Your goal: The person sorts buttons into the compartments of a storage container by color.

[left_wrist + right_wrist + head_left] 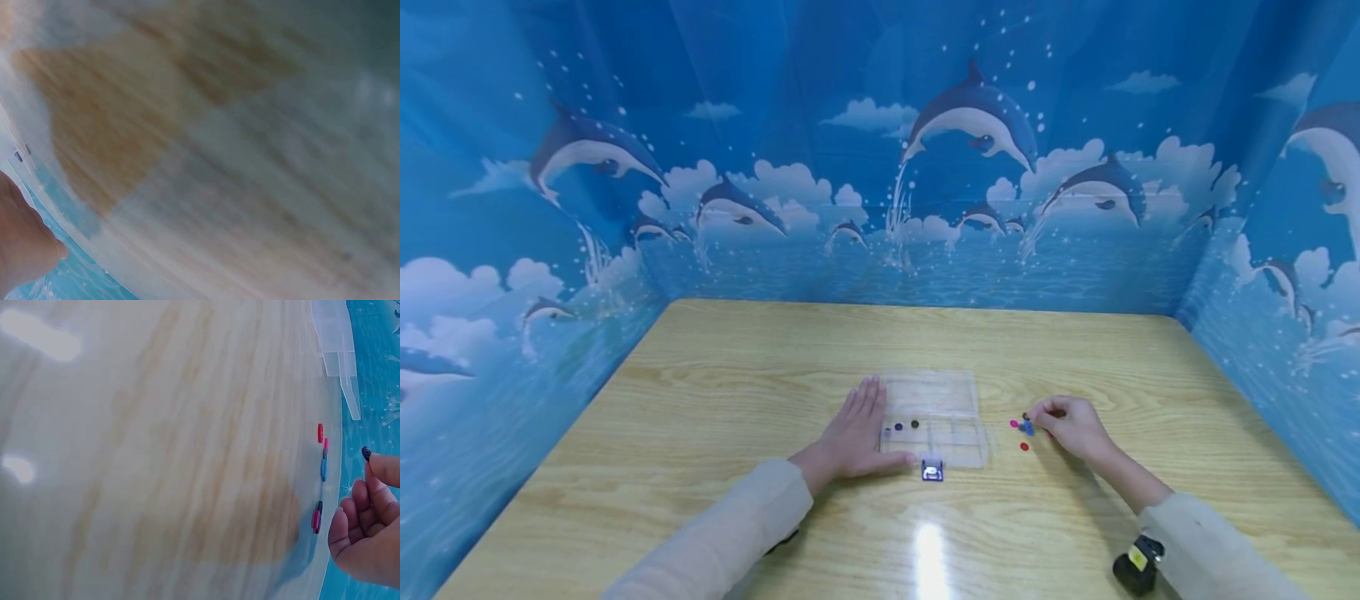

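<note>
Clear plastic forms the box (967, 454), which in the head view lies near the middle of the wooden surface (760, 350), its long axis roughly parallel to the far edge and its lid (931, 393) laid back toward that edge. Small buttons (898, 427) sit in its left part. The left hand (859, 433) lies flat along the box's left end, fingers straight and gripping nothing; it is the nearer hand to the box. Well apart from it, the right hand (1075, 429) is toward the surface's right edge, with a pink button (1013, 423), blue buttons (1027, 428) and a red button (1024, 447) between it and the box. What seems to matter is sideways: from the right hand, the box lies leftward past those loose pieces, in line with its own long axis. In the left wrist view, the surface is blurred and only part of the left hand shows, at lower left. In the right wrist view, the right hand pinches a dark button (366, 454), seen apart from the surface against the blue backdrop (375, 375); part of the box shows at upper right.
</note>
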Available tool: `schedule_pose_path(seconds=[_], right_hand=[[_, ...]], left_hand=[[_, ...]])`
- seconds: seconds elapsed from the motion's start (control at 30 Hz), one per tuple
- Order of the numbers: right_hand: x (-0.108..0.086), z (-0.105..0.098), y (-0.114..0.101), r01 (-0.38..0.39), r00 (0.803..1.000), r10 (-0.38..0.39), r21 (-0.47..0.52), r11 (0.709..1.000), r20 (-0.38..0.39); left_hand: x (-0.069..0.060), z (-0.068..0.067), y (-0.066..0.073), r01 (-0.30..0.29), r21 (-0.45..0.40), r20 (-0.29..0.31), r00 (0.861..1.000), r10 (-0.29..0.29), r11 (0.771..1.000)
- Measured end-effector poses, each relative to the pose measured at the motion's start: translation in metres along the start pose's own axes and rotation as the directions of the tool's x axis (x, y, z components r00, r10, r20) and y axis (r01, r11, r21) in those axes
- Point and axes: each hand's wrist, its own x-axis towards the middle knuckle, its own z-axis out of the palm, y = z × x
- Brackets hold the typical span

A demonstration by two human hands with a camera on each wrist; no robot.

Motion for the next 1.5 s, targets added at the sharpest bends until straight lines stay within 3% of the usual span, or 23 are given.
schedule_pose_path(seconds=[0.63,1.5], right_hand=[[0.002,0.006,0.001,-0.014,1.0,0.015,0.029,0.999,-0.024],[0.005,0.017,-0.022,-0.043,0.999,0.04,0.141,0.989,0.019]], left_hand=[[0.0,-0.002,0.001,0.003,0.007,0.012,1.0,-0.003,1.0],[-0.001,-0.003,0.002,-0.002,0.018,0.012,1.0,0.002,1.0]])
